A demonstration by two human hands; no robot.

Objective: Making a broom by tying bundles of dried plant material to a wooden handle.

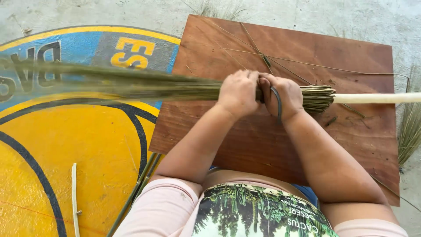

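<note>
Your left hand and right hand sit side by side, knuckles nearly touching, both closed around the bundle of grass stalks near its bound end. Each grip is wrapped tight around the stalks, with no gap showing between fingers and bundle. A dark cord loops over your right hand, curving down across its back; where its ends run is hidden.

The bundle lies with its long axis running left to right, roughly parallel to the far edge of the wooden board. Its loose, feathery end points left, reaching out past the board's left edge and over the painted yellow and blue floor; that part is blurred. Its cut butt ends point right, just beyond your right hand, over the middle of the board. A pale stick comes out of those butt ends and carries on along the same line toward the board's right edge.

A few loose stalks lie crossed on the board near its far edge.
</note>
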